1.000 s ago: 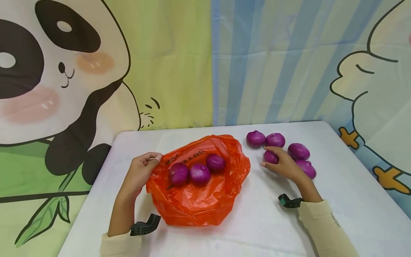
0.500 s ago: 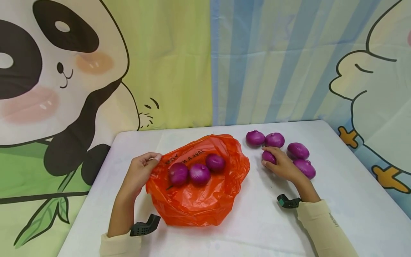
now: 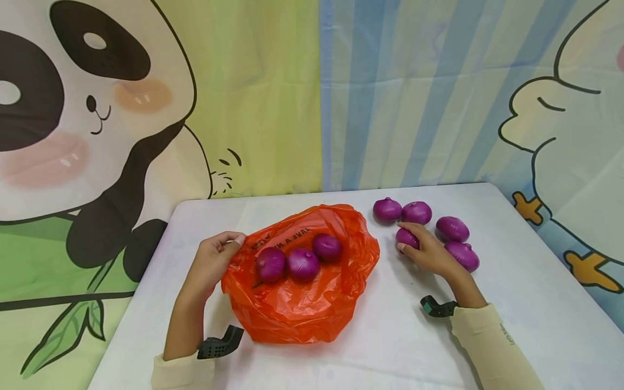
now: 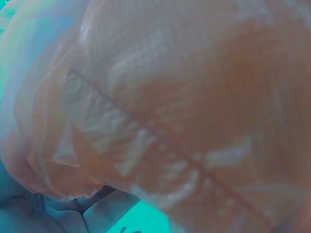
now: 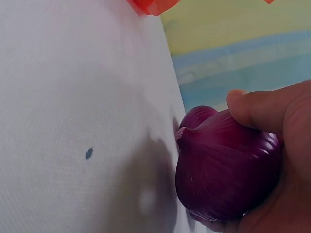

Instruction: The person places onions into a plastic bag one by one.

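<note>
My left hand (image 3: pixel 214 260) pinches the left edge of a crinkled red plastic bag (image 3: pixel 302 314), which lies with its mouth spread toward me. Inside it are three purple onions, one of them the middle onion (image 3: pixel 304 264). In the left wrist view the bag (image 4: pixel 194 97) fills most of the picture and hides nearly all of that hand. To the bag's right, my right hand (image 3: pixel 429 250) grips another purple onion (image 3: pixel 407 238), fingers over its far side and thumb at its near side. The right wrist view shows this onion (image 5: pixel 223 165) close up, its stem tip pointing away from the palm.
Several more onions lie around the right hand: a back left onion (image 3: pixel 387 210), one beside it (image 3: pixel 417 213), a right onion (image 3: pixel 452 229) and a nearer onion (image 3: pixel 463 256) by the wrist. A white cloth covers the table (image 3: pixel 390 336). A printed curtain (image 3: pixel 273 97) hangs behind.
My right hand has closed its thumb onto the onion and shifted it slightly left. The left hand and the bag stay as they were.
</note>
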Available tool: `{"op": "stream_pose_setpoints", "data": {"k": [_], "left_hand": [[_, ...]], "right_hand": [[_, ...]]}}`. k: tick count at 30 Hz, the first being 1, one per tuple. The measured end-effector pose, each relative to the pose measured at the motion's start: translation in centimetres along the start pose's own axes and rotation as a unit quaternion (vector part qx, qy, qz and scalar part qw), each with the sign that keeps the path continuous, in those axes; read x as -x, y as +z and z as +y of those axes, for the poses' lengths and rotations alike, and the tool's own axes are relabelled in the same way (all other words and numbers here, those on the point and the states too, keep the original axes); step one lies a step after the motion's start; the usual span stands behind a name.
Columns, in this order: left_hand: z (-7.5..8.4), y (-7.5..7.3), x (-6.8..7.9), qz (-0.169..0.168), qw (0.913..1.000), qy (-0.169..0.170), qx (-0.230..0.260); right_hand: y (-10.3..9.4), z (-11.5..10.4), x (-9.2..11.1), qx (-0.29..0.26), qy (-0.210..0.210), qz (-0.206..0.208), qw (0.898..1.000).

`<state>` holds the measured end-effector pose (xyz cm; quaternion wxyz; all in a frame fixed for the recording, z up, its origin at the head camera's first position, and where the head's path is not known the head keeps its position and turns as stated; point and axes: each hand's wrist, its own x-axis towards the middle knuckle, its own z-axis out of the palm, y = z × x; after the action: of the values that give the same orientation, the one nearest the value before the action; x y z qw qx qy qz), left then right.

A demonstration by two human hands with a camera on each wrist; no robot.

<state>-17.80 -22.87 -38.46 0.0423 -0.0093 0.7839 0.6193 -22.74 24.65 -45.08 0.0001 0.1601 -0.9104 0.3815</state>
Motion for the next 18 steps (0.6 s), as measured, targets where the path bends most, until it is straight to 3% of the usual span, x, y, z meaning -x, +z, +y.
{"op": "stream_pose_setpoints", "data": {"k": [18], "left_hand": [[0.0, 0.2, 0.0, -0.002, 1.0, -0.004, -0.005]], "right_hand": [[-0.7, -3.1, 0.6, -0.022, -0.006, -0.003, 1.0]]}}
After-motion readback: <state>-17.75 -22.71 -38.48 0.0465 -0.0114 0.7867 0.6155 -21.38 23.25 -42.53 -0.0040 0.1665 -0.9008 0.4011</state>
